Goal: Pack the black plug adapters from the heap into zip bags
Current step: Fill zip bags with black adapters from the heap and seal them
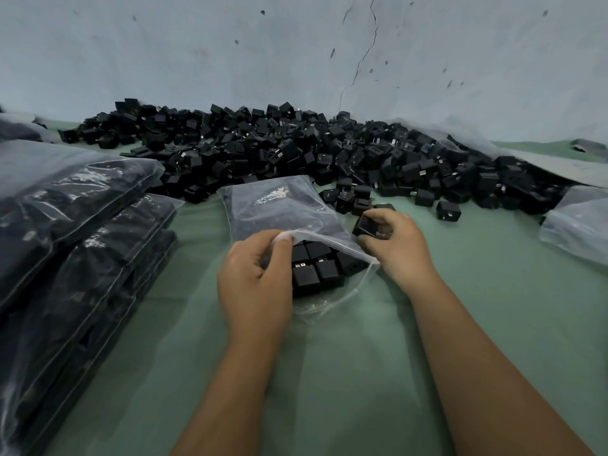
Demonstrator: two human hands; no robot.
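Pinching the floppy zip bag [283,205] lip, left hand [255,278] holds it agape; right hand [393,245] grips a rigid, light-looking adapter [365,225] by its sides.

Glossy clear plastic zip bag [276,209]

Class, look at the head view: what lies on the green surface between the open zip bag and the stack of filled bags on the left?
Nothing: in the head view, only bare green surface separates the open zip bag from the stack of filled bags.
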